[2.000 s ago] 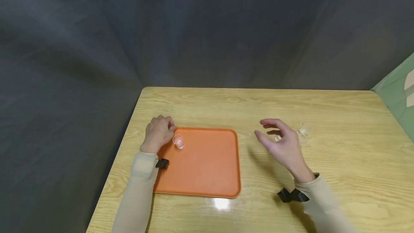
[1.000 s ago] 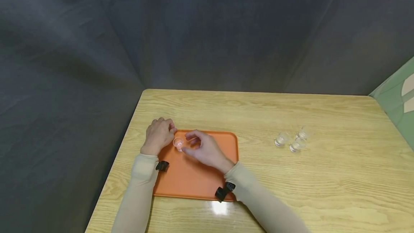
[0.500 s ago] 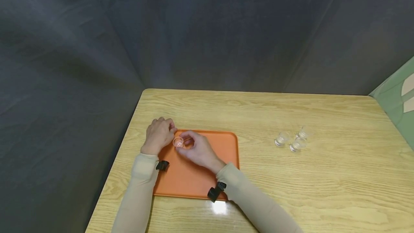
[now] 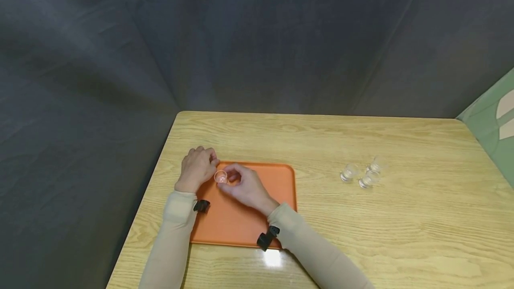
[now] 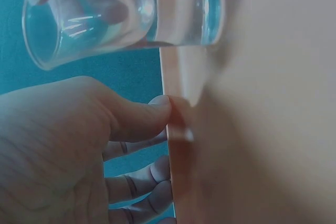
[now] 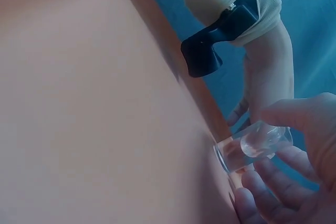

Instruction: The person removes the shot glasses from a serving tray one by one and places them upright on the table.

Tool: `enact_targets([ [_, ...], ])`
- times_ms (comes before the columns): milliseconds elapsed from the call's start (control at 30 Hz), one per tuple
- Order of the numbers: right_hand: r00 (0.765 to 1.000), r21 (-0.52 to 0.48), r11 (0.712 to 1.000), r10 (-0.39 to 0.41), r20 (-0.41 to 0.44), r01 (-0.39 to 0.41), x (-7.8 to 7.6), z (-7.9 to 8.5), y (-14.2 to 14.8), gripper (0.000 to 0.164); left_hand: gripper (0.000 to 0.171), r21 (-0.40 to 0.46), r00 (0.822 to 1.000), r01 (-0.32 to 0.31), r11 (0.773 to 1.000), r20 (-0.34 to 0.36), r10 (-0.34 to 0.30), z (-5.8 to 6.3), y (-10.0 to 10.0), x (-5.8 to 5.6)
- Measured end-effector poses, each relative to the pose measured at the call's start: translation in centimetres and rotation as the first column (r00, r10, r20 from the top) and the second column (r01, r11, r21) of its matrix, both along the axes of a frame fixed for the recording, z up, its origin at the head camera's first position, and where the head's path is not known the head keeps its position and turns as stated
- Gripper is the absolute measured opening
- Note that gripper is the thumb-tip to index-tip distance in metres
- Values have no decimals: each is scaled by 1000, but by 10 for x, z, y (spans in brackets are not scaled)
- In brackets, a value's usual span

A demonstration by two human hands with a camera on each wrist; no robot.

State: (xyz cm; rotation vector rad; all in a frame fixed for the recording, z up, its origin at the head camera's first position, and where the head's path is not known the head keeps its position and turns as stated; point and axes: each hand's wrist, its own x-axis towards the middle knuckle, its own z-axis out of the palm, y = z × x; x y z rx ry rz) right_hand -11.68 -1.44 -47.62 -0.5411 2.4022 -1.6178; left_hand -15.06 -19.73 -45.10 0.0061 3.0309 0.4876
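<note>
A small clear shot glass [image 4: 221, 177] stands upright near the far left corner of the orange tray [image 4: 241, 217]. Around its upper part, the right hand [image 4: 247, 189] has thumb and fingers pinching the glass; the right wrist view shows the thumb on one side of the glass [image 6: 254, 145] and fingers on the other. At the tray's left rim rests the left hand [image 4: 196, 168], just beside the glass. Its thumb [image 5: 142, 119] lies against the rim in the left wrist view, with the other fingers at the outer side, gripping the edge.
Several more clear shot glasses, one of them a glass [image 4: 349, 172] slightly apart, stand together on the wooden table [image 4: 401, 226] right of the tray. Dark cloth [image 4: 281, 39] hangs behind and left of the table. Each wrist wears a black camera mount [image 4: 268, 237].
The right hand has come left from near the grouped glasses to the tray and closed its fingers on the shot glass there. The left hand and tray have stayed put.
</note>
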Motion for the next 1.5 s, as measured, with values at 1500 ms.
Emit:
enact_targets([
  [1500, 990, -158, 981, -123, -73, 111, 14, 32, 53, 32, 14, 11, 1000, 0, 1000, 11, 0, 1, 0, 3],
])
